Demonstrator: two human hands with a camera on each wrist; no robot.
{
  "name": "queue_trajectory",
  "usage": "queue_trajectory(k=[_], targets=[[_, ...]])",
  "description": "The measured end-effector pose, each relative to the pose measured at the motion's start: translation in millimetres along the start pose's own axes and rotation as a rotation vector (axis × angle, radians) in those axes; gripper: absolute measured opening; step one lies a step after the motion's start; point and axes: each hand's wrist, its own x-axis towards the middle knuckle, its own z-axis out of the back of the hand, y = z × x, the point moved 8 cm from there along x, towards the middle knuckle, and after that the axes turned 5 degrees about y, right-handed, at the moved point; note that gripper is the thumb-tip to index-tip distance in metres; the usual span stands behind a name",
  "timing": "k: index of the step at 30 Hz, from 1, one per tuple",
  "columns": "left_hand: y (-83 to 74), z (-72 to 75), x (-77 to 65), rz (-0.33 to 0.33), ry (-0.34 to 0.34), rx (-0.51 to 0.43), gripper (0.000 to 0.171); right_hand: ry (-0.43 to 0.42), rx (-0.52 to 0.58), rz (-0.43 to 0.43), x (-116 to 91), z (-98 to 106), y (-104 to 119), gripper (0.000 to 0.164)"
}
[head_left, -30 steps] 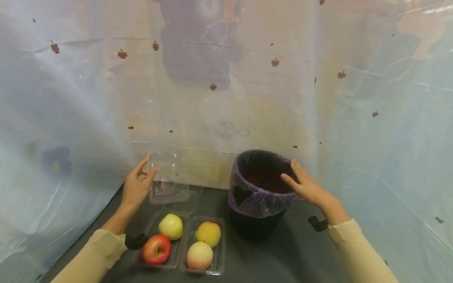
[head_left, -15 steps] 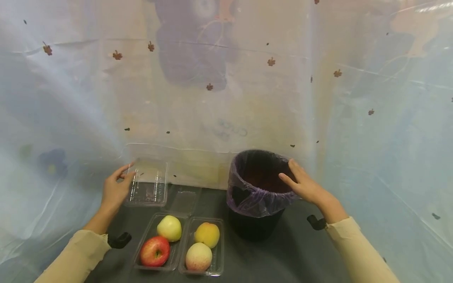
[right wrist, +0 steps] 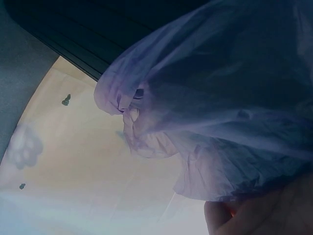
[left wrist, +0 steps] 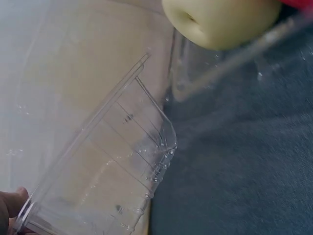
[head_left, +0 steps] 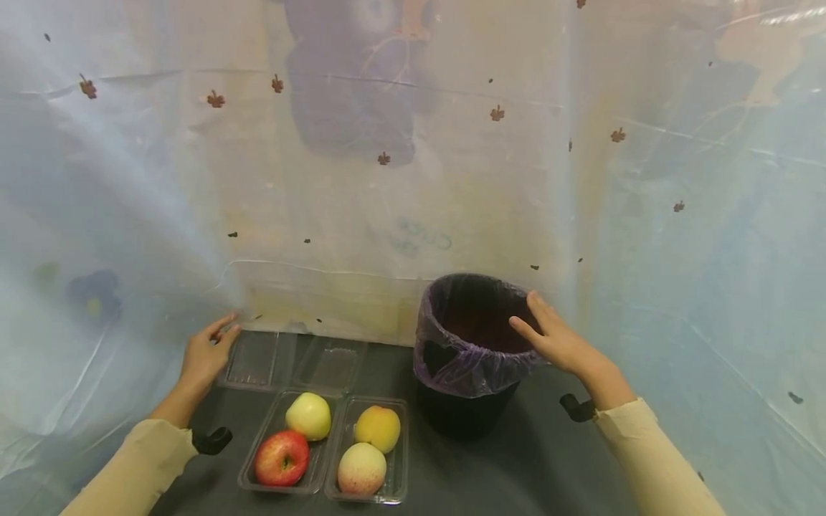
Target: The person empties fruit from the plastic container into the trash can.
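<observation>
1. Nearest, two cream cloth sleeves (head_left: 129,469) run out of sight at the bottom edge, and a dark curved piece (head_left: 213,441) sticks out by the left wrist.
2. On the dark, matte table (head_left: 477,484), two clear plastic trays sit side by side. The left tray (head_left: 316,462) holds a glossy red apple (head_left: 282,459) with a pale green apple (head_left: 308,417) on its far side; the right tray (head_left: 396,476) holds a pale, speckled peach (head_left: 363,469) and, farther off, a yellow peach (head_left: 377,428).
3. Far of the left tray, the left hand (head_left: 203,358) pinches the rim of a clear box (left wrist: 112,161) between thumb and fingers, closed to the thickness of its edge. The box has ribbed walls and is so see-through that its outline half melts away; most of that hand is cut off in the left wrist view.
4. To the right, the right hand (head_left: 560,342) lies at the rim of a round black bin (head_left: 461,412), fingers straight, thumb spread wide, against a thin, crinkled purple bag (head_left: 484,369). The bin's inside is too dark to make out.
5. Farthest, a creased, shiny plastic sheet (head_left: 413,215) hangs, printed with small brown leaves; its faint lettering is unreadable.
</observation>
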Motion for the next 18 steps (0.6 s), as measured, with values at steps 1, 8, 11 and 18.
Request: queue_trajectory(k=[1, 8, 11, 18], targets=[[2.8, -2.4, 0.8, 0.009, 0.015, 0.007, 0.057, -0.001, 0.000, -0.002, -1, 0, 0, 0.094], [21.0, -9.8, 4.9, 0.059, 0.094, 0.041, 0.058, -0.004, 0.003, -0.005, -2, 0, 0, 0.094], [26.0, -11.2, 7.6, 0.067, 0.109, 0.053, 0.058, -0.006, 0.007, -0.001, -1, 0, 0, 0.094], [37.8, -10.7, 14.2, 0.008, 0.048, 0.132, 0.048, -0.007, -0.008, 0.002, -1, 0, 0, 0.095]])
